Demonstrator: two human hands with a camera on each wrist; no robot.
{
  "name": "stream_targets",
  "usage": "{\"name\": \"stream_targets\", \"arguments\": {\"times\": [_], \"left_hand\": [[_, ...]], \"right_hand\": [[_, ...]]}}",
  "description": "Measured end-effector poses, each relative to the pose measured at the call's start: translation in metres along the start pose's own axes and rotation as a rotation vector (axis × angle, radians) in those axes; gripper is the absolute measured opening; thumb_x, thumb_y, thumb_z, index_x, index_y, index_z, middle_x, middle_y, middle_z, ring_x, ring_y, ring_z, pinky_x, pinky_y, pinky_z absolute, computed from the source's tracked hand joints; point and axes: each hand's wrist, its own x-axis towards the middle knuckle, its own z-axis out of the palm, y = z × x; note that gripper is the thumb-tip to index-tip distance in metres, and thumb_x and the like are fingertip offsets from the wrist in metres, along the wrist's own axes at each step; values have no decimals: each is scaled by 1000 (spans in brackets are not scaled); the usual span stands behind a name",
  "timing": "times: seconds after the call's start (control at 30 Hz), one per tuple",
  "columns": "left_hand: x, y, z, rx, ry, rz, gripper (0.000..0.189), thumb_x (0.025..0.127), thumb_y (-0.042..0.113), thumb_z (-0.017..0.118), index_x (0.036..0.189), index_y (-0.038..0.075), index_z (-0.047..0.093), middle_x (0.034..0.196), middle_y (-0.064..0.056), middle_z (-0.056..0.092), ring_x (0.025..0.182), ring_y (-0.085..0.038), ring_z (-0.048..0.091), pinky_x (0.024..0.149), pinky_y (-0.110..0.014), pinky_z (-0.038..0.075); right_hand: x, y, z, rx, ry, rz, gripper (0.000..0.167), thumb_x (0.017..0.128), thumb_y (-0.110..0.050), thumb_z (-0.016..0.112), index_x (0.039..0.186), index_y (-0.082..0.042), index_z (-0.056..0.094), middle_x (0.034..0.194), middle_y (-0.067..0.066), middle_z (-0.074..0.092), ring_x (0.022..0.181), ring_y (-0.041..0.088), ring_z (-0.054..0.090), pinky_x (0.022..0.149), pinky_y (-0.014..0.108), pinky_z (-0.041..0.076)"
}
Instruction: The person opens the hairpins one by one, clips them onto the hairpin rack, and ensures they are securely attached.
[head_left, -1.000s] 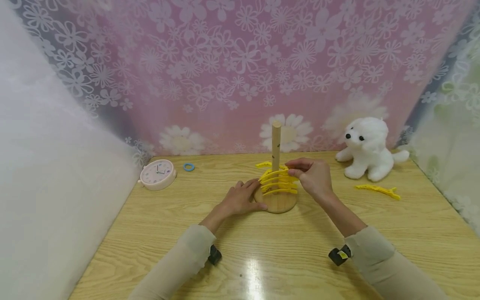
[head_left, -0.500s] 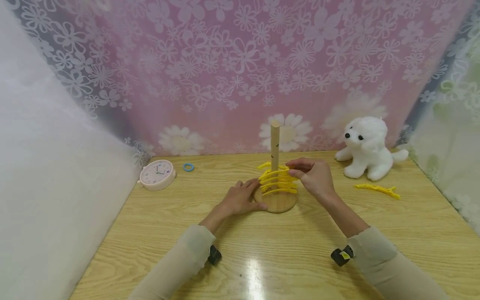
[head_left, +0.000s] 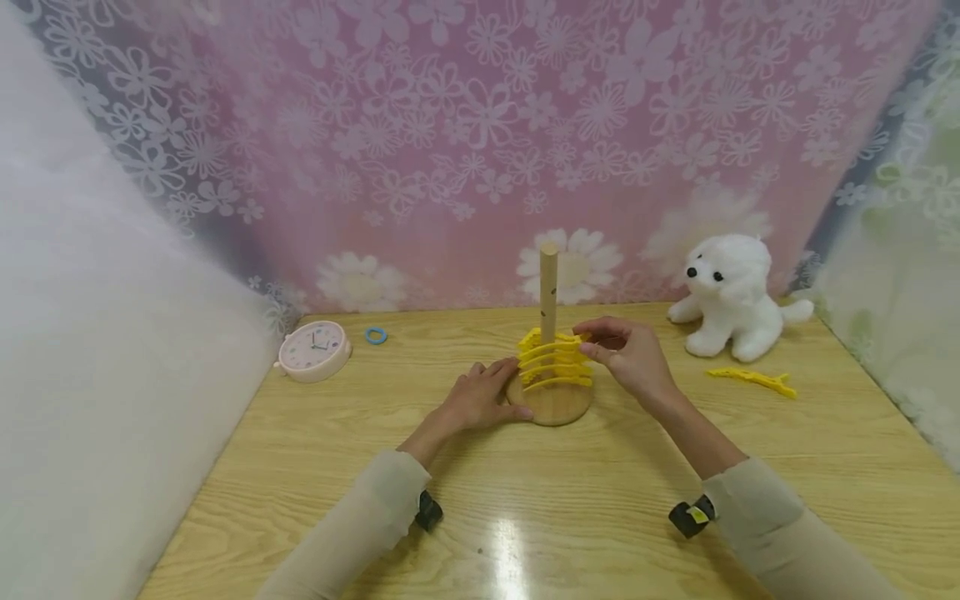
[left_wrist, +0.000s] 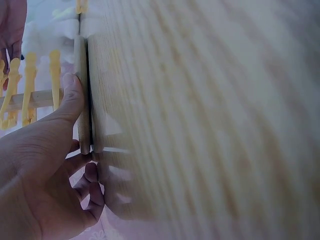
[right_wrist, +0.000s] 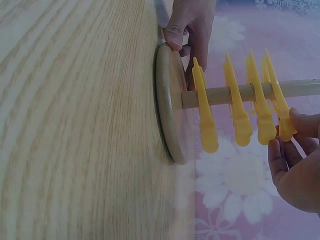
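Note:
A wooden stand has a round base (head_left: 553,410) and an upright post (head_left: 549,292). Several yellow hair clips (right_wrist: 237,107) are clamped across the post, one above another. My left hand (head_left: 480,400) grips the rim of the base, thumb on its near edge and fingers round its left side. At the post's right, my right hand (head_left: 633,358) pinches the end of the uppermost clip (right_wrist: 280,105) between thumb and fingers. That clip lies across the post, just above the others. Another yellow hair clip (head_left: 752,380) lies on the table to the right, apart from both hands.
A white toy dog (head_left: 731,296) sits at the back right, behind the loose clip. On the left are a pink alarm clock (head_left: 315,350) and a blue ring (head_left: 376,335). A flowered curtain (head_left: 420,167) closes off the back of the wooden table (head_left: 360,500).
The uppermost clip's far arm, which stuck out behind the post, has closed in towards the post. My right hand has shifted very slightly; my left hand stays on the base.

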Motion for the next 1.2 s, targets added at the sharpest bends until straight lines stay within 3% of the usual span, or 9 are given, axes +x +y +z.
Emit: {"name": "stream_targets", "arguments": {"times": [0.2,0.47,0.63,0.9,1.2], "left_hand": [[-1,1,1,5,4,-6,95,92,71,64,167,28,24,171,8,27,124,-25,44,110,-53,35],[-1,-1,3,3,13,7,95,92,71,63,167,28,24,170,8,27,122,-24,44,109,-52,35],[0,-2,2,8,14,12,95,92,71,63,167,29,24,171,8,27,122,-24,44,108,-51,36],[2,-2,3,31,10,15,95,92,73,61,167,28,25,170,8,28,121,-24,45,104,-48,38],[3,-5,4,32,15,12,96,90,75,61,167,29,26,170,8,28,122,-24,45,104,-49,38]], "right_hand": [[-4,-1,-3,10,-30,-27,33,101,-21,72,131,-8,71,122,15,71,101,29,67,84,25,52],[-16,6,-19,79,-53,-61,40,105,-22,66,142,-9,62,134,16,66,108,14,61,87,16,49],[-27,22,-36,100,-50,-56,45,106,-22,63,148,-7,56,135,20,64,111,8,61,89,14,48],[-45,56,-72,67,-37,36,50,105,-25,65,151,-9,52,132,-4,66,111,1,60,86,13,49],[-63,88,-114,-97,8,79,54,102,-25,70,150,-6,53,122,-27,61,106,-8,57,81,10,47]]}}
